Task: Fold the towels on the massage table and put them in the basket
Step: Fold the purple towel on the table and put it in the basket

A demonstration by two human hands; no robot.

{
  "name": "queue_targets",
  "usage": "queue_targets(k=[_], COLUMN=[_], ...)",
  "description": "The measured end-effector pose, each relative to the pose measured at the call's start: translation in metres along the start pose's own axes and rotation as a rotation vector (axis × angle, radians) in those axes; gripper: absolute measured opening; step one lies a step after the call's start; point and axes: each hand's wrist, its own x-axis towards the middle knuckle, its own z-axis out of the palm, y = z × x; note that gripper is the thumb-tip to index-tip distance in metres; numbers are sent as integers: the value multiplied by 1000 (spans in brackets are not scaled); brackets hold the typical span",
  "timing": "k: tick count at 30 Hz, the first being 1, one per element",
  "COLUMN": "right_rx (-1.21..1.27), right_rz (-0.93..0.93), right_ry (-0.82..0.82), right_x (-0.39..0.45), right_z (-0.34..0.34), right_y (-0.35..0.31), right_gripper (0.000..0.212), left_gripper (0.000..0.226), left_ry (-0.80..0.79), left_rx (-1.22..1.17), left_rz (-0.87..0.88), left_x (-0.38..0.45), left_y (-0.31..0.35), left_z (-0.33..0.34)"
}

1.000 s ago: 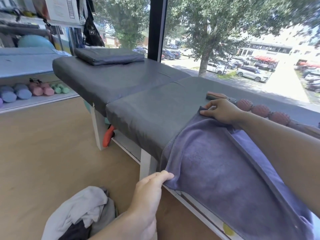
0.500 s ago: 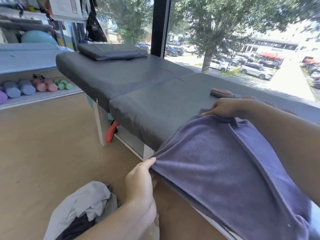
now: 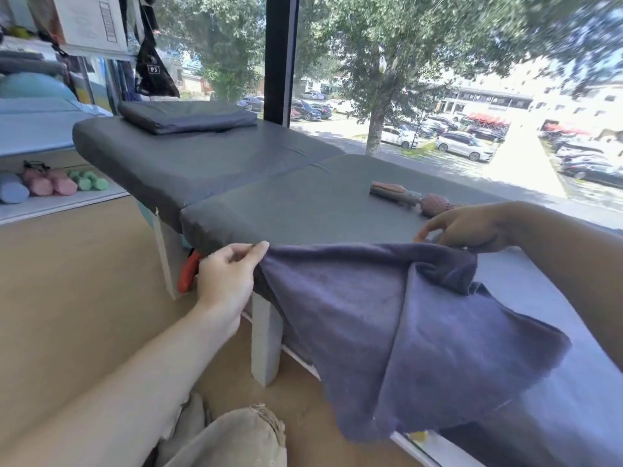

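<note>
A purple-grey towel [image 3: 387,318], soft and creased, hangs over the massage table [image 3: 303,197] near edge, its held top edge running along that edge. Left hand [image 3: 229,274] and right hand [image 3: 472,230] each pinch a top corner.

Your towel [image 3: 387,318] is soft purple-grey cloth, matt, fine nap, lower edge frayed-looking. Bench [image 3: 303,197] top is smooth dark grey vinyl-like cover, slight sheen; same on the folded pad [image 3: 188,116], upper left. Bench legs [image 3: 266,338] are matt white painted. Floor [image 3: 77,281] is smooth tan, wood-look. Massage roller [image 3: 409,198] has knobbly balls.
</note>
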Motion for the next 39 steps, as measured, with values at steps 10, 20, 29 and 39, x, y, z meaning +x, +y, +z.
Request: queue_targets(k=[10,20,29,39], right_rx=[-191,250,239,49], right_rz=[184,103,140,105], right_ry=[-130,400,615,904], right_x=[-77,-82,-80,-60], right_z=[-14,-1,1,7], right_y=[75,134,155,159], right_gripper=[17,22,20,16], left_gripper=[6,14,10,22], left_ry=[-498,-609,-618,-338], left_rx=[669,665,674,740], left_rz=[315,29,161,281], left_x=[32,53,42,46], left_y=[42,53,41,28], left_z=[107,166,205,216])
